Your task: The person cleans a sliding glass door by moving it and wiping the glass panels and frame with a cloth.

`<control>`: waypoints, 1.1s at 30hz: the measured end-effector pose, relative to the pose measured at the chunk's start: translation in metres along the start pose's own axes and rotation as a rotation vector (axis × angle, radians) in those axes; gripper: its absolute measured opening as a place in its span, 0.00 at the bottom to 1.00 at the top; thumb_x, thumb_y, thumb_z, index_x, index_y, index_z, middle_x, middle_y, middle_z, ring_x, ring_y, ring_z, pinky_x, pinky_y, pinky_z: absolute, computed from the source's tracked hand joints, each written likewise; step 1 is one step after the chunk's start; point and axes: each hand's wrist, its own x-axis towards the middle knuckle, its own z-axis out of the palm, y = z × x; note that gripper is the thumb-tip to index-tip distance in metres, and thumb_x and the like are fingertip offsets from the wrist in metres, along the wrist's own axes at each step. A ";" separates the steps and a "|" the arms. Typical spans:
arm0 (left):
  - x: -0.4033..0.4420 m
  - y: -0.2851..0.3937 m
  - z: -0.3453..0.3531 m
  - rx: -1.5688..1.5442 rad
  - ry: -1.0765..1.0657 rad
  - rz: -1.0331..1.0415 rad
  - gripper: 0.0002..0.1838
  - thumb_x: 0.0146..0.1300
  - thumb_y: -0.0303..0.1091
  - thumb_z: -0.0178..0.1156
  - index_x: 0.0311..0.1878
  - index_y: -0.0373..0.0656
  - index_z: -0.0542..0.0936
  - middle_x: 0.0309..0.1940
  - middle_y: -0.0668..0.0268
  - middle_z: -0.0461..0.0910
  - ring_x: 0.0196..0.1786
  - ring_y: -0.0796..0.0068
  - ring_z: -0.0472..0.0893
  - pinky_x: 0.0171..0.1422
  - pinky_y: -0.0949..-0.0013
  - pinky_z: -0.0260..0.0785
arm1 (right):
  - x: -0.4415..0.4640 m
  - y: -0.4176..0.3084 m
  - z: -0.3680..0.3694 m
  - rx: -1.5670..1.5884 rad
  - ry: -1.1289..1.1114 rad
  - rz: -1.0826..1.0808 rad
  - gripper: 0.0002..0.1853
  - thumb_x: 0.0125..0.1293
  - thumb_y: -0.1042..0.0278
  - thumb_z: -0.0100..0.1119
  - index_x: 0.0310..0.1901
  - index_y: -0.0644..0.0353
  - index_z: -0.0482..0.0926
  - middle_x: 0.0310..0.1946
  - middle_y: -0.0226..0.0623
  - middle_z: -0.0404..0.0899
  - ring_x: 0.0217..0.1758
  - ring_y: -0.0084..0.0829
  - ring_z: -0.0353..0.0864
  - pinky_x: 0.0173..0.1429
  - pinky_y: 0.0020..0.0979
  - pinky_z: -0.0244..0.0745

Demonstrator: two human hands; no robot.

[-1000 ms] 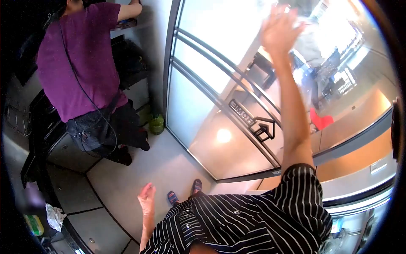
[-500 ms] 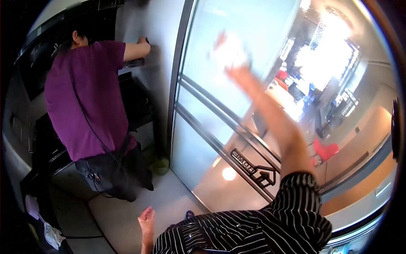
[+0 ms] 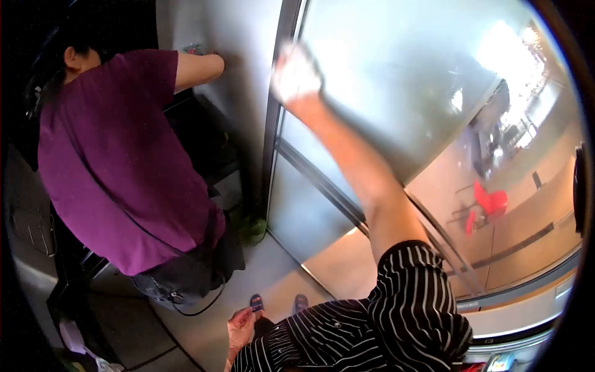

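Observation:
My right hand is raised to the left edge of the frosted glass panel, close to its dark metal frame. Motion smears the fingers, but they appear closed on a white cloth pressed to the glass. Low in front of my body, my left hand hangs with its fingers curled in, and nothing shows in it.
A co-worker in a purple shirt leans over at the left, one arm stretched to the pale wall. A green container stands on the floor. Through the glass a red chair is seen.
My right hand has moved left across the glass to the frame. The whole view has shifted, and the co-worker appears closer. My left hand stays low with curled fingers.

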 end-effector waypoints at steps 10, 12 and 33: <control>0.060 -0.015 -0.031 0.051 -0.430 0.048 0.11 0.61 0.25 0.62 0.47 0.36 0.79 0.40 0.64 0.82 0.38 0.79 0.80 0.44 0.75 0.73 | -0.229 0.024 -0.068 0.566 -0.716 0.523 0.07 0.66 0.68 0.47 0.39 0.58 0.74 0.27 0.36 0.75 0.33 0.33 0.74 0.40 0.31 0.73; 0.063 0.018 -0.019 0.006 -0.513 0.032 0.11 0.63 0.28 0.61 0.47 0.36 0.79 0.40 0.64 0.83 0.38 0.77 0.81 0.43 0.74 0.73 | -0.198 0.055 -0.125 0.273 -0.537 0.365 0.09 0.66 0.66 0.47 0.43 0.58 0.74 0.35 0.40 0.71 0.41 0.37 0.70 0.46 0.36 0.68; -0.058 -0.057 0.099 0.068 -0.206 0.019 0.13 0.63 0.30 0.61 0.49 0.36 0.80 0.41 0.68 0.81 0.43 0.81 0.78 0.52 0.76 0.70 | -0.443 0.144 -0.397 -0.396 -0.862 -0.184 0.24 0.60 0.64 0.50 0.61 0.50 0.70 0.64 0.34 0.64 0.68 0.38 0.61 0.65 0.55 0.50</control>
